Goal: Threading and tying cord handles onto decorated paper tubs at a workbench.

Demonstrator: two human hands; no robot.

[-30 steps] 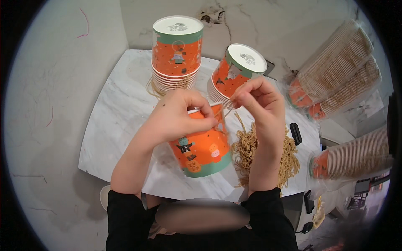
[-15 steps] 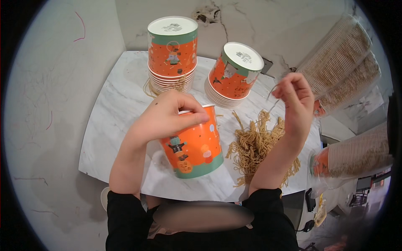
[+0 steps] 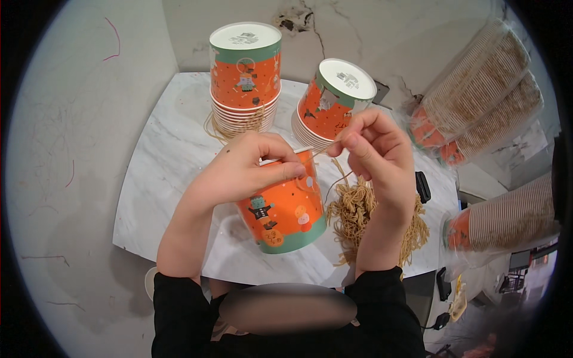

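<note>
An orange paper bucket (image 3: 286, 206) with a green base band and cartoon figures leans slightly on the table in front of me. My left hand (image 3: 250, 167) grips its rim, thumb on the outer wall, fingers over the top edge. At the right of that rim, my right hand (image 3: 376, 149) pinches a thin tan cord (image 3: 339, 181) between thumb and fingertips. Part of this cord runs across to the bucket near my left thumb. Beneath my right forearm lies a tangled pile of tan cords (image 3: 353, 215), partly covered by the arm.
Behind stand two upside-down stacks of matching buckets, a taller stack (image 3: 246, 74) with cords around its rims and a shorter stack (image 3: 334, 104). Bagged bucket stacks (image 3: 477, 95) are at the right. A black object (image 3: 422, 187) lies beside my right wrist. The white marbled table (image 3: 158, 179) meets walls.
My right hand has come left and down to the bucket's rim with the cord. The bucket and my left hand have shifted slightly right. The black object beside my right wrist now shows.
</note>
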